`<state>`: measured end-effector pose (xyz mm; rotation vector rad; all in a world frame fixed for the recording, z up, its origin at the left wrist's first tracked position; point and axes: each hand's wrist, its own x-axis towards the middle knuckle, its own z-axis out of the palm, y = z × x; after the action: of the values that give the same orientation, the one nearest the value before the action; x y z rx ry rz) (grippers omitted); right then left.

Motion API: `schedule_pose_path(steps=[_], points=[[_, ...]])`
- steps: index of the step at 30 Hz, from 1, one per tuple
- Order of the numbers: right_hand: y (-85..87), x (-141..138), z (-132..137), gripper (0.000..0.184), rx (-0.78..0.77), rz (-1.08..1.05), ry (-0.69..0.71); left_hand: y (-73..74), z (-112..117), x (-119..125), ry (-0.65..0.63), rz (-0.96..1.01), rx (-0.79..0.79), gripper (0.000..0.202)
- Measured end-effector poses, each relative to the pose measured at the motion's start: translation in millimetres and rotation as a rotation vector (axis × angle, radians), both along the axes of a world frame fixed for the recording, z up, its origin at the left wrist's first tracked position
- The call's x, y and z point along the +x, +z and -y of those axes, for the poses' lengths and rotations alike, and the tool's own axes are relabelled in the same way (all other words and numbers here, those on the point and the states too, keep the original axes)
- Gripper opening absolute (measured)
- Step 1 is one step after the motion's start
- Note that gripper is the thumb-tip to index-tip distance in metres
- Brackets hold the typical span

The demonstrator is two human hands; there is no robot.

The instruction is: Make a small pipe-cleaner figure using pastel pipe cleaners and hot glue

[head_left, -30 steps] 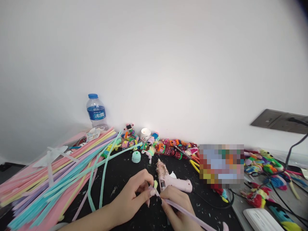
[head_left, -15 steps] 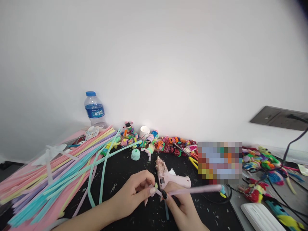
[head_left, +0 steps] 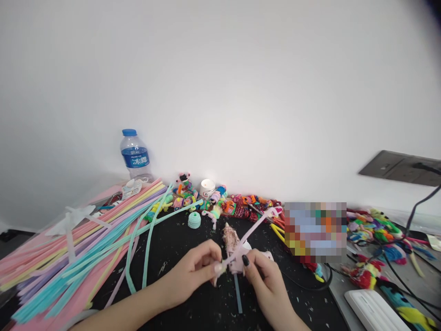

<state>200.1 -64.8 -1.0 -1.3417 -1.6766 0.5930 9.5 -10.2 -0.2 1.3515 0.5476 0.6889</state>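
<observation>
My left hand (head_left: 196, 271) pinches the lower end of a pale pink pipe cleaner (head_left: 246, 233), which slants up and to the right. Pale yellow fuzz shows at the left fingertips. My right hand (head_left: 267, 280), with dark nails, is loosely curled beside the strip and seems to hold nothing; part of its fingers is hidden. Behind both hands lies a pink hot glue gun (head_left: 231, 241) with a crusted nozzle, partly covered by the strip and my right hand. A clear glue stick (head_left: 238, 294) points toward me from it. Farther back sits a mint coil (head_left: 194, 220) of pipe cleaner.
Pastel pipe cleaners (head_left: 86, 257) are heaped at left on the black table mat (head_left: 179, 305). A water bottle (head_left: 135, 156) and paper cup (head_left: 207, 188) stand by the wall. Colourful pipe-cleaner figures (head_left: 186, 202) line the back. Cables and a white power strip (head_left: 374, 310) lie at right.
My right hand has let go of the pink pipe cleaner and shifted slightly right. The strip's free end has swung from pointing right to up and right. My left hand keeps its pinch.
</observation>
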Motion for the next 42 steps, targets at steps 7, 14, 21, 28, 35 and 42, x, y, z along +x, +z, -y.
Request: schedule_pose_path(steps=[7, 14, 21, 28, 35, 42], points=[[-1.2, 26, -14, 0.028, 0.111, 0.243, -0.247, 1.7, -14, -4, 0.187, 0.167, -0.243, 0.011], [5.5, 37, -21, 0.015, 0.123, 0.389, -0.170, 1.5, -16, -7, 0.188, 0.204, -0.386, 0.011], [19.7, 23, -11, 0.051, -0.077, 0.694, -0.024, -0.5, -18, -7, 0.236, 0.166, -0.379, 0.014], [10.1, 20, -12, 0.043, -0.111, 0.697, -0.084, -2.7, -21, -8, 0.241, 0.126, -0.359, 0.015], [6.4, 25, -17, 0.019, -0.147, 0.241, -0.070, -1.8, -23, -8, 0.239, 0.193, -0.400, 0.016], [-16.5, 30, -12, 0.039, -0.275, -0.097, -0.086, -1.6, -24, -9, 0.239, 0.214, -0.411, 0.013]])
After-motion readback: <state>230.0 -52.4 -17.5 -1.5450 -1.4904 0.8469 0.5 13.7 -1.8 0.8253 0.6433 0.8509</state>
